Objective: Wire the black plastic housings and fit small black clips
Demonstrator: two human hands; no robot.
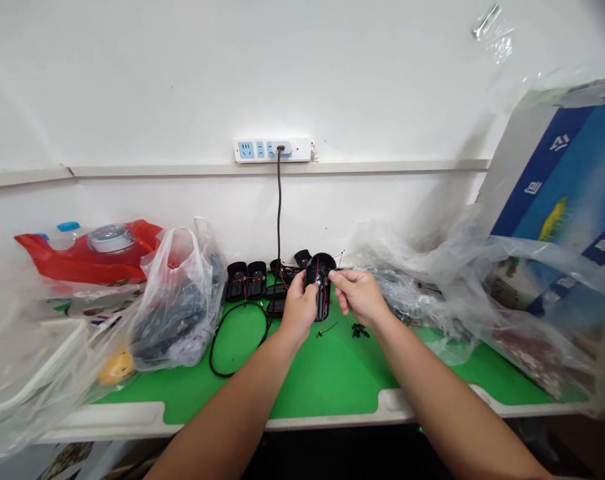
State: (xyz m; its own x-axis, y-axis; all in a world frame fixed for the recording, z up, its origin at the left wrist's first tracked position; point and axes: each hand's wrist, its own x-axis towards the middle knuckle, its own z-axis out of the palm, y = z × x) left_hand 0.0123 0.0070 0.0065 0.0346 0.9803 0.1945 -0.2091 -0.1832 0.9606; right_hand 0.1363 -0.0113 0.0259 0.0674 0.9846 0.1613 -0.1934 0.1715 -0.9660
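My left hand [298, 308] is wrapped round a black plastic housing [321, 280] with thin red wires, held above the green mat [327, 373]. My right hand [358, 293] pinches at the top of the same housing, thumb and forefinger pressed together on a small part or wire that is too small to name. Both hands meet over the middle of the mat, close to the wall.
Several more black housings [246, 280] lie behind the hands. A black cable [232, 340] loops on the mat and runs up to a wall power strip [272, 149]. Clear plastic bags [180, 300] sit left, crumpled plastic [432, 293] and a blue box [567, 193] right, a red bag [82, 257] far left.
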